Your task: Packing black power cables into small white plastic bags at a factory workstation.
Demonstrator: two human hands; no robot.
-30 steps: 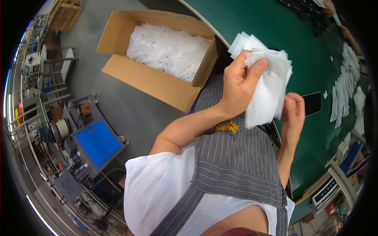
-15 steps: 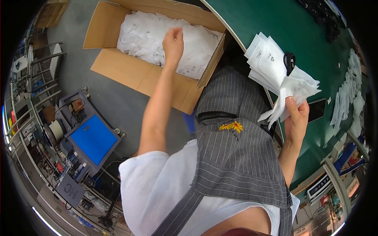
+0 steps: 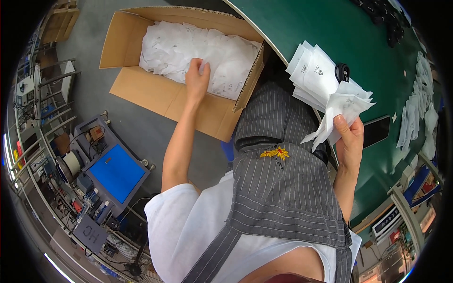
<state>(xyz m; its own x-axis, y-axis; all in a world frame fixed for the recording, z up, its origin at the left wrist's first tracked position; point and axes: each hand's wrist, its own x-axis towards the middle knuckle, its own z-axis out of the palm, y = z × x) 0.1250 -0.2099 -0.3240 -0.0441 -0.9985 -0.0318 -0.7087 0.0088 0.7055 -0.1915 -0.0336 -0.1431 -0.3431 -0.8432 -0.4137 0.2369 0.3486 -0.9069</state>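
So here our left hand (image 3: 197, 81) is way out over the open cardboard box (image 3: 155, 94) on the floor, down among the loose white pouches (image 3: 188, 45) heaped inside it. The fingers look curled in on the top layer, thumb side toward us, but we honestly can't tell from this angle whether they've actually pinched a pouch or are just resting on the heap, since the fisheye squashes that bit. Our right hand (image 3: 348, 141) is on the other side of us, up by the edge of the green table (image 3: 330, 28), fingers closed around the bottom of a fanned bundle of white pouches (image 3: 325, 89). That bundle sticks up and away from the palm, long axis running roughly from the fist toward the table, corners splaying out at the top. The thing that matters: the box stock lies straight ahead of and under the left fingers, so the left hand is clearly the nearer one to it, while the right is well apart from the box with our striped apron (image 3: 283, 188) between the two. More white pouches (image 3: 415, 118) sit in a row along the far right of the table.
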